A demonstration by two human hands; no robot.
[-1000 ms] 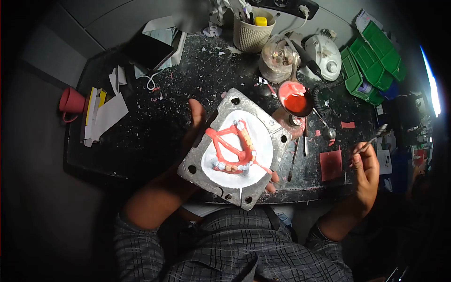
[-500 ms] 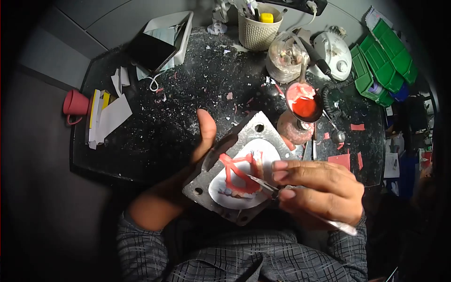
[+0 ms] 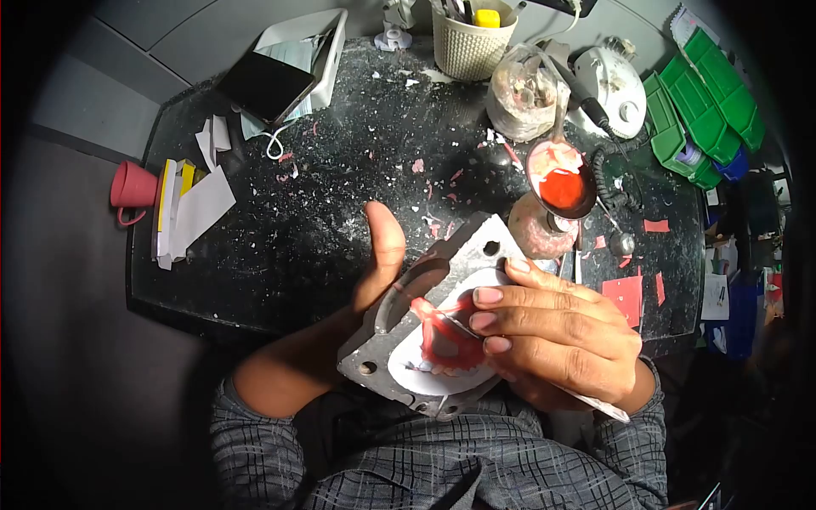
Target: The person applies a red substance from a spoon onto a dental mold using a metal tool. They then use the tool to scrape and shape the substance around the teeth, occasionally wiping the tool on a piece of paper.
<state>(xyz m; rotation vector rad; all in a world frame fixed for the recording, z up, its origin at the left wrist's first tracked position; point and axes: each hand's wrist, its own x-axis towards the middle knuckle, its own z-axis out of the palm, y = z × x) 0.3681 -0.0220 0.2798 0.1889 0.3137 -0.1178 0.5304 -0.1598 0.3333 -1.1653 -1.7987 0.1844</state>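
Observation:
My left hand (image 3: 384,255) supports a grey metal dental flask half (image 3: 382,353) from below and behind, with its thumb raised at the far left side. White plaster (image 3: 410,380) fills the flask. Set in the plaster is a red wax denture framework (image 3: 430,331), with pale teeth along its lower edge. My right hand (image 3: 565,331) is closed around a thin metal wax carver (image 3: 605,409). Its blade reaches over the wax, and the fingers hide part of the tool and the plaster's right side. The fingertips lie close over the flask.
A ladle of melted red wax (image 3: 563,189) rests over a burner jar (image 3: 544,228). Pink wax sheets (image 3: 623,299) lie at right. Behind are a bag of scraps (image 3: 520,98), a white handpiece unit (image 3: 612,93), green bins (image 3: 710,98) and a pen basket (image 3: 473,47). A pink mug (image 3: 134,189) stands left.
The flask has tilted and shifted slightly right and down. My right hand has moved up and left over the plaster, its fingers now covering more of it. The view has shifted a little.

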